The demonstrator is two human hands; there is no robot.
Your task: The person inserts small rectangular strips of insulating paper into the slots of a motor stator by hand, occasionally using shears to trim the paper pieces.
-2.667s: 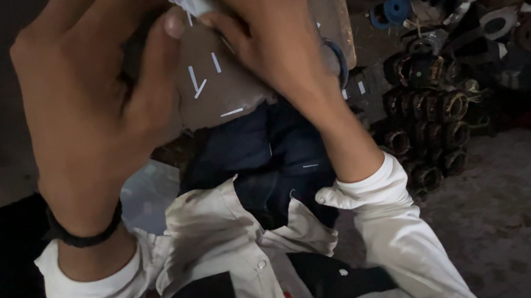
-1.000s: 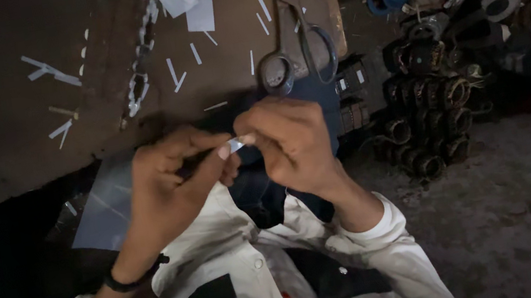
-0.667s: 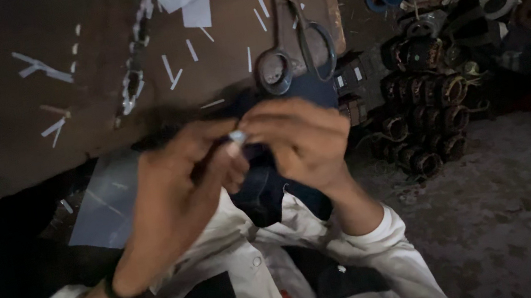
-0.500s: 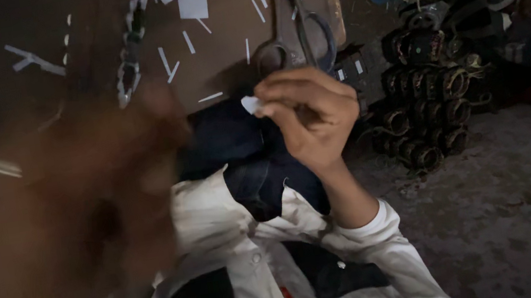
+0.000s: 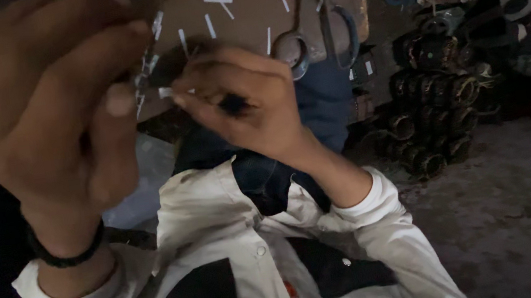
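Two hands: right point(image 5: 242, 107) pinches one white scrap point(image 5: 165, 92); left point(image 5: 53, 110) curled, hold unclear.

The left hand point(image 5: 58, 124) is raised close to the camera and blurred; whether its fingers pinch anything cannot be told, and it hides much of the board point(image 5: 258, 3) behind it. The small white strip point(image 5: 165, 92) at the right hand's point(image 5: 241, 103) fingertips is too small to identify. The scissors point(image 5: 317, 22) are cut off by the top edge, blades unseen
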